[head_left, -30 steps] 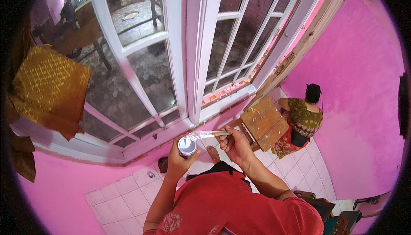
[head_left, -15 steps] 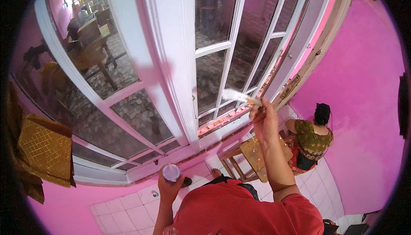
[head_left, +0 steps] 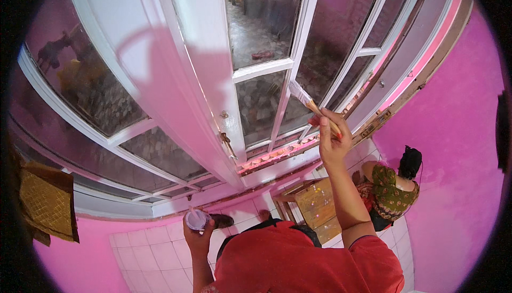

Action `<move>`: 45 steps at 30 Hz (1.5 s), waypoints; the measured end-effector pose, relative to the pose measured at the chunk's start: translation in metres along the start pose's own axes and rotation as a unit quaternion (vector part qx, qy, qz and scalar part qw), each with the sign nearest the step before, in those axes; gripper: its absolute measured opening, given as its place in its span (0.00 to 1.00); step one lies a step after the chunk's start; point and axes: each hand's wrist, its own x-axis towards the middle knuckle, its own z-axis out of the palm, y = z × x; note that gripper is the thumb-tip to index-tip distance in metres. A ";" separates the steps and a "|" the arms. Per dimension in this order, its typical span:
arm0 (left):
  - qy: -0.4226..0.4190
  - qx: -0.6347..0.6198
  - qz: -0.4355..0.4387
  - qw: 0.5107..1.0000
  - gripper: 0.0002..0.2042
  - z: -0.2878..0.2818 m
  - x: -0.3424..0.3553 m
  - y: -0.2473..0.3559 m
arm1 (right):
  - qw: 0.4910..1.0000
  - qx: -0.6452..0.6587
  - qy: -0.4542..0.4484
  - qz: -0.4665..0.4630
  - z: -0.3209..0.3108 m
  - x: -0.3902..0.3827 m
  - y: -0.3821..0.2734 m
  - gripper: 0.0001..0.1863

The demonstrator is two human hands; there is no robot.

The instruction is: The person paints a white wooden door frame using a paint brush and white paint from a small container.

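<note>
Paintbrush [head_left: 312, 105] raised in your right hand [head_left: 336, 138], white bristles at a slim upright bar [head_left: 280, 113] of the window [head_left: 263, 71].

Your left hand [head_left: 198, 239], low and off to the left, is curled around a small cup [head_left: 196, 220] with pale paint in it, while your right thumb and fingers are closed on the brush's wooden handle. The bristles lie against the bar or just in front of it; you cannot tell which from this angle. Painting looks under way: the bars and frame around the brush are already white, but which stretches are freshly coated and which remain for you cannot be told. Beyond and below your right forearm, a wooden table [head_left: 316, 202] stands near a seated person [head_left: 393, 189].
</note>
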 end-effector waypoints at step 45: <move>-0.001 -0.002 -0.004 1.000 0.33 -0.029 0.008 -0.015 | 0.945 -0.242 0.005 -0.220 0.038 -0.001 0.011 0.08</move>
